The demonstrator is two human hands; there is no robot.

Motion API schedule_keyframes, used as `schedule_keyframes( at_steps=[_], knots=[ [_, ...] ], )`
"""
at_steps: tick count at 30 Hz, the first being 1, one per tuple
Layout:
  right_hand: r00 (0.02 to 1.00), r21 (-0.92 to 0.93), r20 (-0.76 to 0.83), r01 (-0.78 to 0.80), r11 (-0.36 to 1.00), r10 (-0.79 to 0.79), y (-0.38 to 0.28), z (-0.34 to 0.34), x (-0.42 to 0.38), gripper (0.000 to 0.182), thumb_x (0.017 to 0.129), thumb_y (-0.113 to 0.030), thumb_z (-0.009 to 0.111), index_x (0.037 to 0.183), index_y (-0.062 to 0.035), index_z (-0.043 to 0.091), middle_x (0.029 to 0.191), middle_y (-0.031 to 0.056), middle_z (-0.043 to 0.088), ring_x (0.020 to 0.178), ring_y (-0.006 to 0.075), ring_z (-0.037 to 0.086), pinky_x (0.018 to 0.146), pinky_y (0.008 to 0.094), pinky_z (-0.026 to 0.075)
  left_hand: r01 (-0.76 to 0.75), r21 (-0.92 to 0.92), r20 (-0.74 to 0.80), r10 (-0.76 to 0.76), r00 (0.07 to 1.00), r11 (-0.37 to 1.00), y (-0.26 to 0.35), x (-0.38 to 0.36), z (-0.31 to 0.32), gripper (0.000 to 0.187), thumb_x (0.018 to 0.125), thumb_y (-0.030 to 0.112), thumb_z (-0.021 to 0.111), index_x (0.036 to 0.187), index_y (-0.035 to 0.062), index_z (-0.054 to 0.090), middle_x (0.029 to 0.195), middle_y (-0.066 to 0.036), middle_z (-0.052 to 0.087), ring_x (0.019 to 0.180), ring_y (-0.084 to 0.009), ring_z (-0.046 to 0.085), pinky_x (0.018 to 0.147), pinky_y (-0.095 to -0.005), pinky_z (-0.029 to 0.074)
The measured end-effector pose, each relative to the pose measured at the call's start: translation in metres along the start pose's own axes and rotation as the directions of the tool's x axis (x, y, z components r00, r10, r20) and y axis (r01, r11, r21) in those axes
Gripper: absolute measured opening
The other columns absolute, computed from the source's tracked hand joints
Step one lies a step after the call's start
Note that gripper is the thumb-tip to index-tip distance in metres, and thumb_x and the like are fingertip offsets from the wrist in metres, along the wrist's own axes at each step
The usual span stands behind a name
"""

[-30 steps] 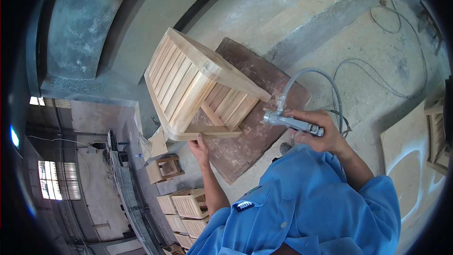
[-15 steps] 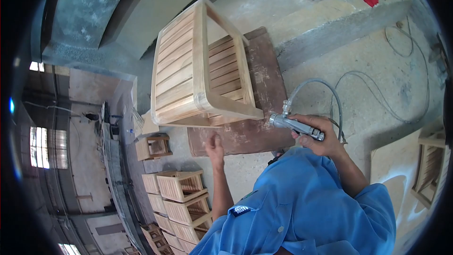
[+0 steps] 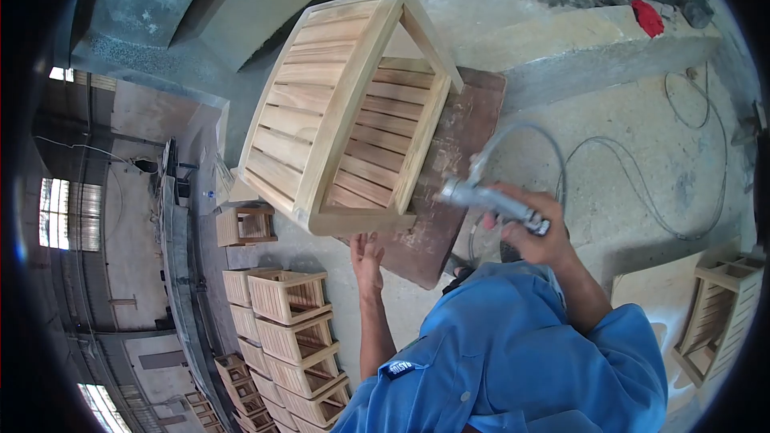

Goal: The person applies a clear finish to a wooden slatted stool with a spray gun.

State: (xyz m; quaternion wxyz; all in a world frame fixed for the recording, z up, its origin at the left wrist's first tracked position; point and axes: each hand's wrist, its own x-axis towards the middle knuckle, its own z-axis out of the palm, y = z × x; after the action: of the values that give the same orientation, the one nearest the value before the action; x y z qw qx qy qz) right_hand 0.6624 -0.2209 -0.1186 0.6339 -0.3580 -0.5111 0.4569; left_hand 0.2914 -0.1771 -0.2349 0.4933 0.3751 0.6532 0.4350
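A pale wooden slatted stool rests on a worn brown board in front of me, its slatted top on the left and an open side facing right. My right hand is wrapped round a silver spray gun, which is blurred, its nozzle pointed left toward the stool. A grey hose loops up from the gun. My left hand is open, fingers stretched up, with the fingertips right at the stool's near lower rail.
Similar stools are stacked at lower left, and another stool stands at right by a pale panel. The hose trails over the floor on the right. A red cloth lies on a concrete ledge.
The stool and the brown board under it have turned, showing more of the stool's open side. My left hand's fingers have spread up to the rail. The spray gun has shifted slightly left.
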Motion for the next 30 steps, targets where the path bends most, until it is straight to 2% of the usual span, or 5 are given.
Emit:
schedule_keyframes(
  at_steps=[5, 10, 18, 20, 30],
  knots=[
    [0.958, -0.171, -0.274, 0.041, 0.984, -0.087, -0.011, -0.043, 0.004, 0.064, 0.089, -0.045, 0.065, 0.126, 0.0066, 0.055, 0.077, 0.0104, 0.065, 0.062, 0.0101, 0.059, 0.052, 0.0213, 0.044, 0.032, 0.005, -0.072, -0.031, 0.997, 0.999, 0.007, 0.003, -0.011, 0.046, 0.087, 0.023, 0.062, 0.129, 0.0166, 0.044, 0.140, -0.004, 0.045, 0.130, -0.0229, 0.040, 0.097, -0.0509, 0.038],
    [0.875, -0.214, -0.453, 0.081, 0.974, -0.172, -0.014, -0.065, 0.001, 0.074, 0.088, -0.054, 0.062, 0.126, 0.0082, 0.053, 0.078, 0.0104, 0.064, 0.060, 0.0081, 0.056, 0.048, 0.0201, 0.042, 0.054, 0.035, -0.104, -0.050, 0.993, 0.998, 0.019, 0.006, -0.018, 0.053, 0.086, 0.022, 0.062, 0.134, 0.0172, 0.041, 0.141, -0.005, 0.043, 0.131, -0.0244, 0.038, 0.098, -0.0528, 0.038],
    [0.923, -0.316, -0.385, -0.120, 0.941, -0.012, 0.061, -0.075, -0.026, 0.054, 0.092, -0.036, 0.063, 0.126, 0.0049, 0.055, 0.079, 0.0067, 0.063, 0.068, 0.0094, 0.058, 0.053, 0.0208, 0.044, 0.053, 0.025, -0.119, -0.050, 0.992, 0.998, 0.021, 0.012, -0.043, 0.056, 0.086, 0.020, 0.060, 0.138, 0.0160, 0.040, 0.148, -0.006, 0.037, 0.136, -0.0264, 0.032, 0.100, -0.0564, 0.035],
    [0.888, -0.286, -0.458, -0.202, 0.937, 0.052, 0.095, -0.074, -0.032, 0.039, 0.088, -0.012, 0.064, 0.125, 0.0008, 0.059, 0.084, 0.0009, 0.064, 0.073, 0.0069, 0.058, 0.067, 0.0236, 0.048, 0.044, 0.037, -0.092, -0.040, 0.995, 0.998, 0.019, 0.019, -0.053, 0.058, 0.086, 0.021, 0.061, 0.140, 0.0168, 0.039, 0.149, -0.006, 0.035, 0.136, -0.0264, 0.032, 0.100, -0.0559, 0.036],
    [0.921, -0.221, -0.244, -0.359, 0.907, 0.305, 0.129, 0.018, -0.075, 0.039, 0.085, -0.016, 0.068, 0.119, 0.0006, 0.062, 0.080, 0.0007, 0.065, 0.070, 0.0071, 0.057, 0.062, 0.0258, 0.047, 0.161, -0.108, 0.015, -0.160, 0.987, 0.981, -0.004, 0.005, -0.095, 0.058, 0.089, 0.019, 0.059, 0.142, 0.0116, 0.037, 0.147, -0.008, 0.040, 0.131, -0.0281, 0.042, 0.100, -0.0528, 0.039]
  ],
)
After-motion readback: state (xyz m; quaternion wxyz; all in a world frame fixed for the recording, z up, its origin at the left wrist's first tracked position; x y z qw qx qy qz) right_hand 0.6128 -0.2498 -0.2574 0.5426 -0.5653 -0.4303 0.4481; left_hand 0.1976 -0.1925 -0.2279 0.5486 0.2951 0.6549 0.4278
